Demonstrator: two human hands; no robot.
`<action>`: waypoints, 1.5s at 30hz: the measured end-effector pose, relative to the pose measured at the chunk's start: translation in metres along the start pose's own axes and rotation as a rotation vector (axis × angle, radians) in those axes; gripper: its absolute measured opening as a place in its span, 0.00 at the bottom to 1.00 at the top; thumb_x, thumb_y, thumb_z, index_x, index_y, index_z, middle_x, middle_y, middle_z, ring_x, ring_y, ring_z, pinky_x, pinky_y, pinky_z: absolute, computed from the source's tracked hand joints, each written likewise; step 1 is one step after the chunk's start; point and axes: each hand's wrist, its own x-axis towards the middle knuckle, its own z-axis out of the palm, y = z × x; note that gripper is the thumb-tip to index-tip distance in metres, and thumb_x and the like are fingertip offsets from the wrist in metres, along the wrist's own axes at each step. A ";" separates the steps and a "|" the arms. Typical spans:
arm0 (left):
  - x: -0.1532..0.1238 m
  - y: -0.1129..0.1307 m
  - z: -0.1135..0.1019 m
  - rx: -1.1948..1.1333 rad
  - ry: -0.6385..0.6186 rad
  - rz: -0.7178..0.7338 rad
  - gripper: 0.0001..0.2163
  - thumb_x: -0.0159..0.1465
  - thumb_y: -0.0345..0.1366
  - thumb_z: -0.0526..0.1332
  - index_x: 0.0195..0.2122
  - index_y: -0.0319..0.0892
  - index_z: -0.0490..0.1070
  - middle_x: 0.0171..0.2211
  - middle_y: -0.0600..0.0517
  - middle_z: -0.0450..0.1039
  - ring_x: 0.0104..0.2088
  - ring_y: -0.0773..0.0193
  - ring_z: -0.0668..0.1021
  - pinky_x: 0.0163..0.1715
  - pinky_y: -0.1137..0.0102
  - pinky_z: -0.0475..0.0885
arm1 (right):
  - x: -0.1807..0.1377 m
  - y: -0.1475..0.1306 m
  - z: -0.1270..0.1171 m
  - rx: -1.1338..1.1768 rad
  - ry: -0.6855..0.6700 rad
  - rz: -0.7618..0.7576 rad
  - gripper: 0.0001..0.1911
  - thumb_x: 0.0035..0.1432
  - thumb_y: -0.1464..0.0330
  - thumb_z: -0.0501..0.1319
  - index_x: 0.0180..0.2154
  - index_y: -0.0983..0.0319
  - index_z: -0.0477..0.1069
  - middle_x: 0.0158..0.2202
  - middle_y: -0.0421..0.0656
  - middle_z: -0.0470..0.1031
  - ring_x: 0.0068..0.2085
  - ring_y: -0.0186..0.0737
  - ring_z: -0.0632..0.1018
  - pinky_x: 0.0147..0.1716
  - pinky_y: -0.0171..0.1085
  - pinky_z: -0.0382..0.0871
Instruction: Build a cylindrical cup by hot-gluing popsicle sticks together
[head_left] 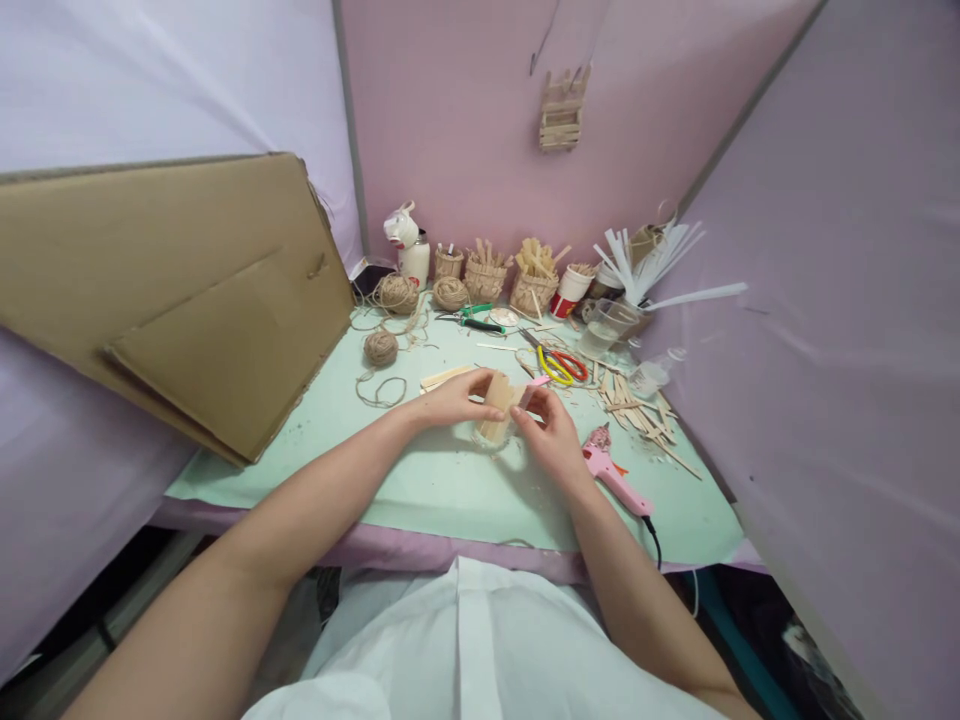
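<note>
My left hand (472,397) grips a small panel of pale wooden craft sticks (494,408) by its left side, thumb in front. My right hand (546,425) is closed at the panel's right edge, thumb and fingers pinching around it; the exact contact there is partly hidden by the fingers. Just behind the right fingers shows a bit of pink (538,381). Under the panel lies a clear round piece (491,438), hard to make out. Right of my right hand, a pink glue gun (616,480) lies on the green tabletop, its nozzle pointing away from me.
Loose sticks (637,405) are scattered at the right, near yellow and red-handled scissors (559,362). Green-handled pliers (480,322), twine balls (381,348) and stick-filled pots (534,285) stand or lie farther back. Large cardboard (225,330) leans at the left. A clear cup (604,328) stands at back right.
</note>
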 end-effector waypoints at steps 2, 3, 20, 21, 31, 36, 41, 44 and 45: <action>0.000 0.001 0.000 0.005 0.004 0.000 0.28 0.51 0.40 0.70 0.52 0.39 0.66 0.47 0.45 0.73 0.48 0.55 0.76 0.48 0.60 0.70 | 0.001 0.000 0.001 -0.001 0.010 0.006 0.23 0.51 0.54 0.64 0.44 0.59 0.65 0.47 0.50 0.74 0.47 0.48 0.77 0.41 0.48 0.76; 0.000 0.001 0.000 0.006 0.005 -0.001 0.28 0.51 0.40 0.70 0.52 0.39 0.66 0.48 0.44 0.73 0.48 0.55 0.76 0.48 0.60 0.70 | 0.001 0.000 0.001 0.001 0.008 0.006 0.23 0.51 0.54 0.64 0.44 0.59 0.65 0.46 0.50 0.74 0.47 0.48 0.77 0.41 0.47 0.76; 0.002 -0.001 0.003 -0.062 0.090 -0.038 0.29 0.50 0.45 0.70 0.50 0.38 0.66 0.51 0.41 0.72 0.51 0.50 0.75 0.51 0.57 0.69 | 0.001 0.000 0.000 -0.003 -0.013 0.005 0.25 0.50 0.54 0.65 0.46 0.58 0.66 0.48 0.49 0.74 0.48 0.47 0.76 0.42 0.46 0.76; 0.001 0.000 0.003 -0.063 0.093 -0.038 0.29 0.50 0.45 0.70 0.51 0.37 0.66 0.51 0.41 0.72 0.52 0.50 0.75 0.52 0.56 0.69 | 0.001 0.000 0.000 -0.001 -0.013 0.007 0.24 0.50 0.54 0.65 0.46 0.58 0.66 0.48 0.49 0.74 0.48 0.47 0.77 0.42 0.46 0.76; 0.000 0.005 0.004 -0.026 0.096 -0.046 0.31 0.49 0.47 0.71 0.50 0.37 0.66 0.51 0.41 0.72 0.52 0.50 0.75 0.53 0.57 0.68 | 0.000 -0.001 0.001 0.015 -0.012 0.024 0.23 0.49 0.55 0.66 0.44 0.59 0.66 0.47 0.50 0.74 0.48 0.47 0.77 0.42 0.47 0.76; 0.000 0.005 0.003 -0.032 0.093 -0.037 0.31 0.48 0.46 0.71 0.50 0.37 0.65 0.51 0.42 0.72 0.52 0.49 0.75 0.53 0.55 0.68 | 0.000 0.000 0.002 0.022 -0.013 0.024 0.23 0.49 0.55 0.67 0.43 0.60 0.66 0.46 0.49 0.74 0.47 0.47 0.77 0.42 0.46 0.76; 0.000 0.002 0.004 -0.048 0.085 -0.027 0.31 0.49 0.46 0.71 0.50 0.37 0.65 0.51 0.42 0.72 0.51 0.50 0.75 0.53 0.57 0.68 | 0.000 0.001 0.003 0.020 -0.006 0.010 0.23 0.49 0.55 0.67 0.43 0.60 0.66 0.45 0.48 0.74 0.46 0.46 0.77 0.41 0.44 0.76; 0.000 0.000 0.004 -0.058 0.088 -0.013 0.30 0.49 0.45 0.71 0.49 0.38 0.66 0.51 0.43 0.72 0.51 0.51 0.75 0.52 0.57 0.68 | 0.000 0.000 0.004 0.019 0.000 0.001 0.22 0.50 0.56 0.67 0.43 0.59 0.66 0.45 0.48 0.73 0.46 0.46 0.76 0.40 0.44 0.76; 0.001 -0.001 0.004 -0.057 0.091 -0.011 0.29 0.49 0.45 0.71 0.49 0.38 0.66 0.50 0.43 0.72 0.51 0.51 0.75 0.52 0.57 0.68 | -0.001 0.000 0.004 0.020 0.002 0.000 0.22 0.50 0.56 0.67 0.43 0.59 0.66 0.45 0.48 0.73 0.46 0.46 0.76 0.40 0.44 0.76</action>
